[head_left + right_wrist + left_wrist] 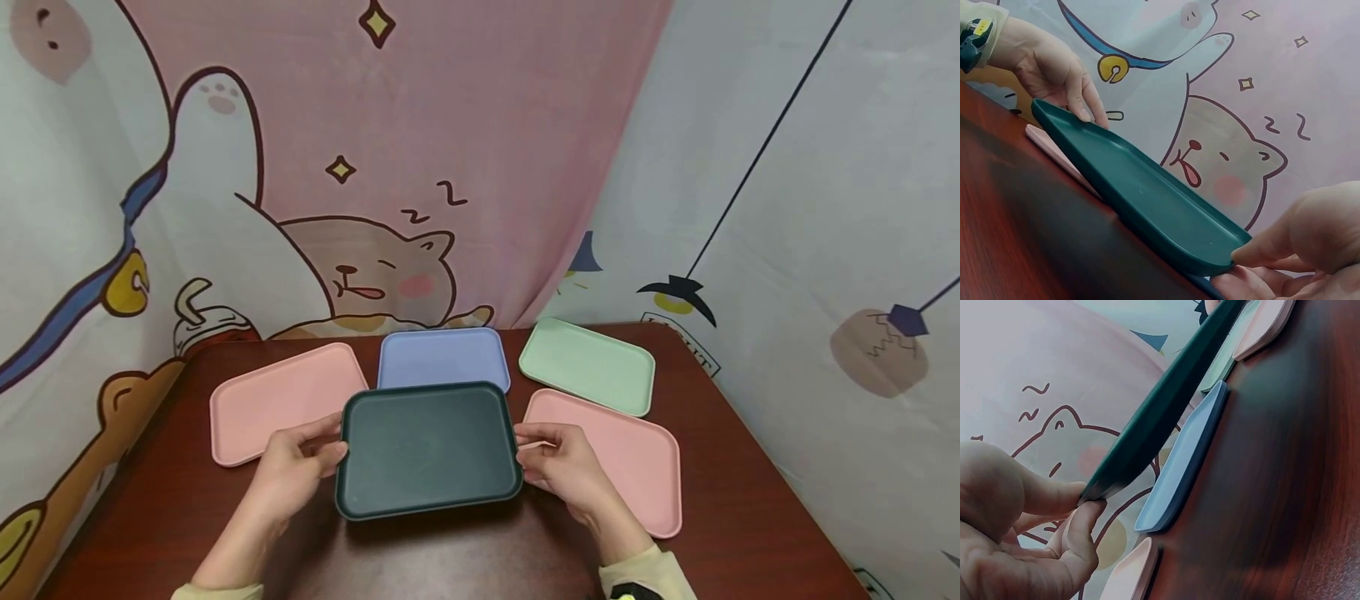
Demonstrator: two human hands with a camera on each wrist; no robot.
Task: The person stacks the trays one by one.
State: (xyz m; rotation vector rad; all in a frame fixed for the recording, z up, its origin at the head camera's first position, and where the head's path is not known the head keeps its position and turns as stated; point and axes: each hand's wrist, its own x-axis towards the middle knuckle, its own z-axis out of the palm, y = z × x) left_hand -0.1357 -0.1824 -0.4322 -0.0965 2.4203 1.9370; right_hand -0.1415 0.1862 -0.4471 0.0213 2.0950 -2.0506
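Dark tray: I see the dark green rectangular plastic-looking tray raised off the reddish-brown wood-look table, between 2 hands.
Grip: the left hand and right hand each pinch 1 short rim.
Handling: I judge it light, stiff, slightly slippery, hardly fragile; I'd hold both short rims midway.
Pink rectangular trays: 2; 1 beyond the left hand, 1 beside the right.
Blue rectangular tray: 1, beyond the grip.
Pale green rectangular tray: 1, beyond the right hand.
Trays altogether: 5.
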